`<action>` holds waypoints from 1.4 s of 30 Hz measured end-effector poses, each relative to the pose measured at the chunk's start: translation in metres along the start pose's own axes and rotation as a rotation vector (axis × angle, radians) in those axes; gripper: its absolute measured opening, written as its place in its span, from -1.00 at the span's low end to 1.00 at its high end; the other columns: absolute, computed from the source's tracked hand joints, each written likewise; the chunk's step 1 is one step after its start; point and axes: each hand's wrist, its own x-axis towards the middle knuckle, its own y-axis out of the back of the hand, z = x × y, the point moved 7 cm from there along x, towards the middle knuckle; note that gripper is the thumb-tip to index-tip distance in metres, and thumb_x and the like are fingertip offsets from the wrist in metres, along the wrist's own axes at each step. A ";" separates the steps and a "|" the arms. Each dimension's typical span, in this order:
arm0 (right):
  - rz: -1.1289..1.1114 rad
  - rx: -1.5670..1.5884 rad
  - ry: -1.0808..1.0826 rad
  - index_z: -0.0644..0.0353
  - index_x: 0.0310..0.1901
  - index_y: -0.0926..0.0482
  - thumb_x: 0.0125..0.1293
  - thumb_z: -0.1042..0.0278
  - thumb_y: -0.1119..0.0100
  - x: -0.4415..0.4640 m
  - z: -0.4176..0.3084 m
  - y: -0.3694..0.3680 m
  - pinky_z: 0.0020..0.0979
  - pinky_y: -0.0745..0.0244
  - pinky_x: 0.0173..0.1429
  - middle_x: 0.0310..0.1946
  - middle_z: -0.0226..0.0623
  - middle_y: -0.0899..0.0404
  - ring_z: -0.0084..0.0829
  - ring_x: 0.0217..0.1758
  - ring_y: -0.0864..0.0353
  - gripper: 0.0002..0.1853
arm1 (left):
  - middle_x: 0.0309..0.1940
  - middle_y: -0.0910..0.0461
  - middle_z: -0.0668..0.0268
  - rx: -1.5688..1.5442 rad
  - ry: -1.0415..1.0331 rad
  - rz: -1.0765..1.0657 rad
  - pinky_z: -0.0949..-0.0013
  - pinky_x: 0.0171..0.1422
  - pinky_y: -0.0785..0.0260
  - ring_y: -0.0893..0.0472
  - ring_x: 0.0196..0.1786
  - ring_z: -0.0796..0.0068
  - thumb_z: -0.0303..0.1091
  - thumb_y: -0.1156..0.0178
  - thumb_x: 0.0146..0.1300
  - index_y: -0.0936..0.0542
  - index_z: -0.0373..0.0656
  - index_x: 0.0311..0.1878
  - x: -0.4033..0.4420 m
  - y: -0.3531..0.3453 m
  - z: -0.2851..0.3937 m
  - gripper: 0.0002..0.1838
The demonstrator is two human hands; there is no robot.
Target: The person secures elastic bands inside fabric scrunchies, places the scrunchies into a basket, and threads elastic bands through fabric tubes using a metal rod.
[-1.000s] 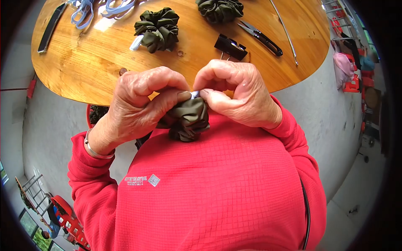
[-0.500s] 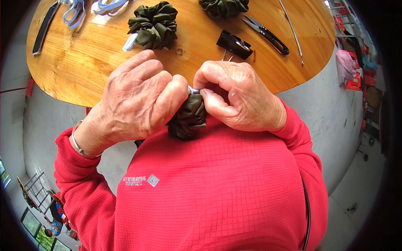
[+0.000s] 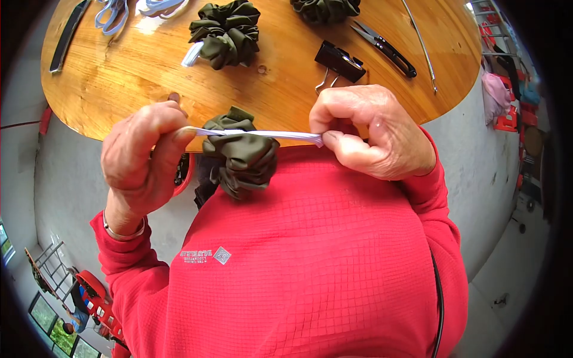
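A dark olive scrunchie (image 3: 246, 160) of gathered fabric hangs at the table's near edge, in front of my chest. A flat whitish elastic band (image 3: 283, 135) runs across its upper part and is pulled straight. My left hand (image 3: 145, 156) pinches the band's left end between thumb and fingers. At the other side my right hand (image 3: 375, 132) pinches the right end, closed the same way. The scrunchie dangles from the band between the two hands, touched by neither. Whether the band's ends are knotted is hidden in my fingers.
On the wooden table (image 3: 125, 71) lie another olive scrunchie (image 3: 230, 36) with a white elastic end, a third (image 3: 325, 9) at the top edge, a black binder clip (image 3: 339, 61), thread snips (image 3: 388, 51), a thin metal rod (image 3: 422, 48) and loose pale elastic (image 3: 111, 15).
My hands were close together over the scrunchie and are now wide apart. The elastic between them has come into view, stretched straight, and the scrunchie hangs further left.
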 end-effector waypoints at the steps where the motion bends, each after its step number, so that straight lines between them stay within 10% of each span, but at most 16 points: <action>1: -0.024 0.003 0.019 0.30 -0.43 -0.46 -0.05 0.56 0.03 0.002 0.000 -0.003 -0.38 -0.33 -0.42 -0.61 -0.19 -0.43 -0.29 -0.55 -0.43 -0.89 | -0.52 -0.50 0.23 -0.122 0.060 0.008 0.41 -0.46 -0.31 -0.48 -0.56 0.35 -0.62 -0.21 0.07 -0.47 -0.29 -0.37 -0.005 0.000 -0.005 -0.90; 6: 0.014 0.372 -0.256 0.30 -0.39 -0.47 0.14 0.51 0.01 0.012 0.013 -0.017 -0.54 -0.30 -0.45 -0.60 -0.43 -0.45 -0.68 -0.50 -0.42 -0.92 | -0.54 -0.48 0.33 -0.429 0.340 0.175 0.49 -0.41 -0.31 -0.48 -0.51 0.53 -0.50 -0.14 0.23 -0.49 -0.29 -0.32 -0.004 -0.017 -0.005 -0.94; 12: 0.160 0.696 -0.302 0.32 -0.31 -0.46 0.22 0.57 0.06 0.002 0.017 -0.018 -0.61 -0.39 -0.31 -0.46 -0.44 -0.46 -0.68 -0.41 -0.44 -0.92 | -0.22 -0.55 0.21 -0.823 0.446 0.543 0.48 -0.08 -0.39 -0.55 -0.14 0.47 -0.22 0.00 0.39 -0.44 -0.34 -0.01 -0.020 -0.033 -0.012 -0.67; 16: 0.192 0.623 -0.222 0.32 -0.28 -0.46 0.22 0.59 0.06 0.002 0.014 -0.020 -0.59 -0.42 -0.25 -0.43 -0.43 -0.48 -0.66 -0.36 -0.46 -0.91 | 0.01 -0.47 0.14 -1.049 0.517 0.410 0.42 0.11 -0.35 -0.50 0.02 0.45 -0.12 -0.03 0.35 -0.30 -0.34 0.21 -0.023 -0.050 -0.002 -0.47; 22: 0.225 0.193 0.118 0.29 -0.33 -0.49 0.15 0.55 -0.05 0.001 -0.008 -0.019 -0.54 -0.40 -0.29 -0.51 -0.36 -0.51 -0.60 -0.43 -0.49 -0.94 | -0.08 -0.44 0.34 -0.872 0.539 0.204 0.48 0.14 -0.29 -0.43 0.01 0.59 -0.46 -0.39 -0.09 -0.29 -0.22 0.23 -0.014 -0.056 0.017 -0.25; 30: 0.366 -0.197 0.335 0.25 -0.29 -0.50 0.06 0.44 -0.23 -0.006 -0.019 -0.008 -0.37 -0.41 -0.20 -0.41 -0.22 -0.53 -0.29 -0.33 -0.54 -0.83 | -0.01 -0.51 0.33 -1.171 0.708 0.401 0.50 0.10 -0.37 -0.49 -0.05 0.63 -0.61 -0.26 0.04 -0.42 -0.24 0.13 -0.021 -0.060 0.009 -0.48; 37: 0.533 -0.511 0.288 0.23 -0.31 -0.51 0.00 0.43 -0.25 -0.009 0.012 0.014 -0.26 -0.42 -0.14 -0.39 -0.19 -0.56 -0.16 -0.29 -0.55 -0.81 | -0.18 -0.51 0.33 -0.286 0.359 0.698 0.60 -0.20 -0.43 -0.52 -0.29 0.67 -0.64 -0.21 0.07 -0.40 -0.25 0.14 -0.008 0.023 -0.001 -0.49; 42: 0.544 -0.358 0.203 0.24 -0.32 -0.50 0.05 0.49 -0.22 -0.008 0.015 0.019 -0.35 -0.46 -0.28 -0.45 -0.22 -0.55 -0.26 -0.39 -0.57 -0.86 | 0.15 -0.38 -0.07 0.340 0.204 0.489 0.29 0.20 -0.31 -0.46 0.15 0.13 -0.45 -0.30 0.03 -0.40 -0.26 0.16 0.048 0.000 -0.020 -0.44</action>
